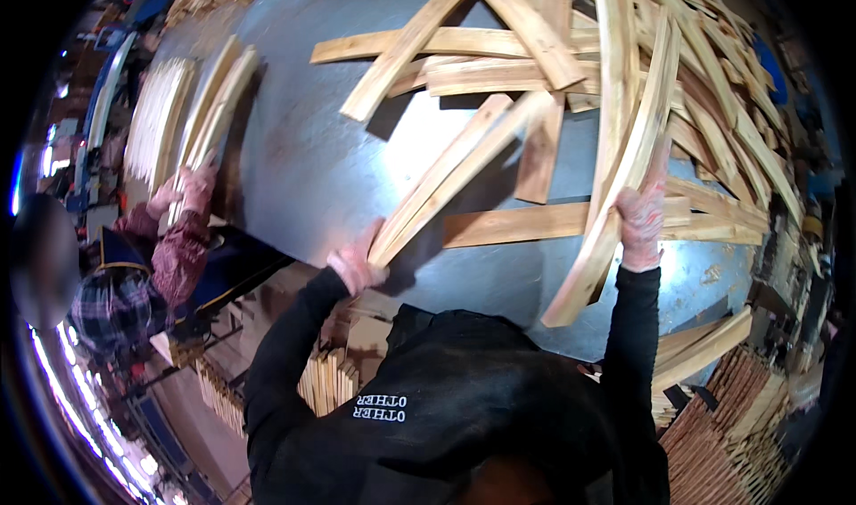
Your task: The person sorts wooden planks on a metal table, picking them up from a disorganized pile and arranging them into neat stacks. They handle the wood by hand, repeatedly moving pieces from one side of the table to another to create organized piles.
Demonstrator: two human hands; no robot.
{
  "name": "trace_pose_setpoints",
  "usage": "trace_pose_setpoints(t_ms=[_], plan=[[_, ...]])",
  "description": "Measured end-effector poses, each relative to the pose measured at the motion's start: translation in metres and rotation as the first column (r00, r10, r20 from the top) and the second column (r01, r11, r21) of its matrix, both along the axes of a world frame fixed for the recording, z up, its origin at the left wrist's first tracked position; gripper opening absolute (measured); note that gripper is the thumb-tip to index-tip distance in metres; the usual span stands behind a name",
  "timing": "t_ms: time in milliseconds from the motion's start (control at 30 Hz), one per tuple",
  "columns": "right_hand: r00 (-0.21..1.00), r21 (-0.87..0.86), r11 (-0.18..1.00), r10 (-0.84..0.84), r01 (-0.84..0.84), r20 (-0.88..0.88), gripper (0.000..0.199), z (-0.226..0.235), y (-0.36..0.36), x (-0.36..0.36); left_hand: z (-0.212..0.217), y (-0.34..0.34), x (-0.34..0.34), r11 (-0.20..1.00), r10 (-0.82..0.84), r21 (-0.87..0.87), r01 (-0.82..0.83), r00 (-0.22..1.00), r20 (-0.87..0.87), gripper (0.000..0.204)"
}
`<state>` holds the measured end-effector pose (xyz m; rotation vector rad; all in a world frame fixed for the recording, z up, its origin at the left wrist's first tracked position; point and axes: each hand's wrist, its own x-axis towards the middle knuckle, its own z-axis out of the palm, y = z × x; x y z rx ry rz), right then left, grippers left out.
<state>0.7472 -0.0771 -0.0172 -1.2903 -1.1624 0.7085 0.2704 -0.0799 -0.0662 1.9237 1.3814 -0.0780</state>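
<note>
My left hand, in a pinkish glove, is closed round the near ends of wooden slats, which slant away to the far right over a metal table. On the right, my gloved right hand grips a long, slightly curved wooden slat. Its near end reaches past the hand toward my body, and its far end lies among other boards. Beneath and between the two hands, a flat wooden board rests on the table.
A loose heap of slats covers the table's far right. At the left, a co-worker holds slats beside a neat stack. More stacked slats stand below the table at left and right.
</note>
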Motion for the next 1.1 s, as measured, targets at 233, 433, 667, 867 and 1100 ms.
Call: trace_pose_setpoints(t_ms=[233, 433, 667, 867, 1100], plan=[[0.656, 0.044, 0.896, 0.357, -0.443, -0.665, 0.094, -0.019, 0.035, -0.164, -0.013, 0.016, 0.026, 0.796, 0.578, -0.582, -0.164, 0.491, 0.652, 0.06], [0.876, -0.313, 0.819, 0.438, -0.482, -0.201, 0.111, -0.075, 0.03, -0.247, -0.087, 0.037, 0.054, 0.692, 0.721, -0.71, -0.129, 0.157, 0.674, 0.053], [0.544, 0.049, 0.718, 0.569, -0.695, -0.616, 0.111, -0.033, 0.027, -0.283, 0.025, 0.031, 0.029, 0.711, 0.7, -0.657, -0.251, 0.172, 0.693, 0.063], [0.812, -0.354, 0.788, 0.571, -0.503, 0.119, 0.094, -0.129, 0.055, -0.383, -0.006, 0.057, -0.06, 0.748, 0.652, -0.251, -0.615, 0.607, 0.454, 0.076], [0.431, -0.263, 0.944, 0.325, -0.199, 0.842, 0.088, -0.083, 0.134, -0.256, -0.027, 0.019, -0.033, 0.695, 0.718, 0.255, -0.672, 0.634, -0.286, 0.113]])
